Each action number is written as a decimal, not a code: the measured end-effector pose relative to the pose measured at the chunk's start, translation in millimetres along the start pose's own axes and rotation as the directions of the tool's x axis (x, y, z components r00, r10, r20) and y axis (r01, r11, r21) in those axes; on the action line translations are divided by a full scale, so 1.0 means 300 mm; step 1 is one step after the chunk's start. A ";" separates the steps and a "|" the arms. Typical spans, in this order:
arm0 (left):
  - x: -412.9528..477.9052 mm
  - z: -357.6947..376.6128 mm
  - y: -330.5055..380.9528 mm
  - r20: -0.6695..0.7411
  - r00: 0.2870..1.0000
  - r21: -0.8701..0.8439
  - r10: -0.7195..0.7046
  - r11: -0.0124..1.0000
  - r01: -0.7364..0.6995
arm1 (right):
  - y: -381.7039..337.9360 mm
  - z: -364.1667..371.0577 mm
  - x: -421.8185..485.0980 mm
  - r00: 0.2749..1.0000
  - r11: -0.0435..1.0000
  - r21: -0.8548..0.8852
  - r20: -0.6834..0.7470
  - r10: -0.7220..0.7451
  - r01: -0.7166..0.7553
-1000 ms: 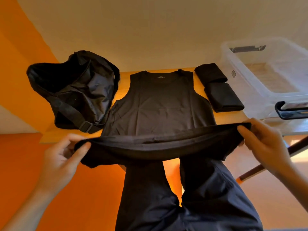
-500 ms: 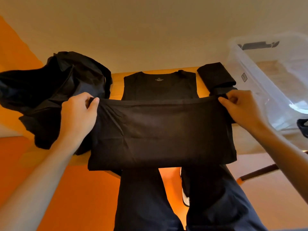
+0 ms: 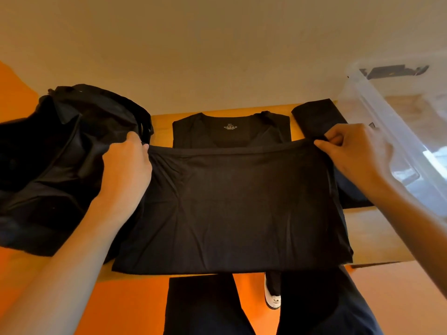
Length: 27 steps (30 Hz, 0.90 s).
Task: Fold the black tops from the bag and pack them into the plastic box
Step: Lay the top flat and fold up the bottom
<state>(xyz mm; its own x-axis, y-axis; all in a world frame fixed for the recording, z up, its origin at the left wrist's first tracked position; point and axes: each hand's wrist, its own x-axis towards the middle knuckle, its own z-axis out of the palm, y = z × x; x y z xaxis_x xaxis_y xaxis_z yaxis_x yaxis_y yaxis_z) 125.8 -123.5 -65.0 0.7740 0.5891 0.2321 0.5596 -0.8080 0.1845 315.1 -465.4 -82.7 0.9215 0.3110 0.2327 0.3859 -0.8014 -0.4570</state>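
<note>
Plain indoor room, maybe home: wooden table (image 3: 377, 235), orange floor (image 3: 135, 308).

Wooden table (image 3: 377, 235) dead ahead, far edge meeting wall. Tabletop warm yellow-orange along back strip, paler tan toward right end. Wall (image 3: 217, 56) behind table plain cream, shading brownish higher up. Floor (image 3: 135, 305) below table's near edge deep orange; same orange left of table. Right of table, floor paler, beige-pink. Light warm, soft, even.
</note>
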 end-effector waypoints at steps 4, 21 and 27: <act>0.035 0.036 0.010 -0.004 1.000 0.010 -0.025 1.000 0.025 | 0.017 0.031 0.037 0.999 0.999 0.022 0.023 0.026 -0.026; -0.310 0.213 0.043 0.361 0.851 0.067 0.383 0.899 -0.433 | -0.106 0.206 -0.361 0.892 0.912 -0.287 0.425 -0.155 0.295; -0.359 0.202 0.008 0.394 0.888 0.135 0.239 0.940 -0.313 | -0.053 0.187 -0.340 0.874 0.907 -0.274 0.455 -0.172 0.321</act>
<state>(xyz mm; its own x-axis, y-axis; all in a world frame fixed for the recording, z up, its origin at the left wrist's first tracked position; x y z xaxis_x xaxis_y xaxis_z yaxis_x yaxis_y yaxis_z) 61.9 -189.7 -147.4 0.9373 0.3250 -0.1259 0.3242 -0.9456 -0.0278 217.5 -455.7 -147.2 0.7593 0.6416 -0.1087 0.6332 -0.7670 -0.1041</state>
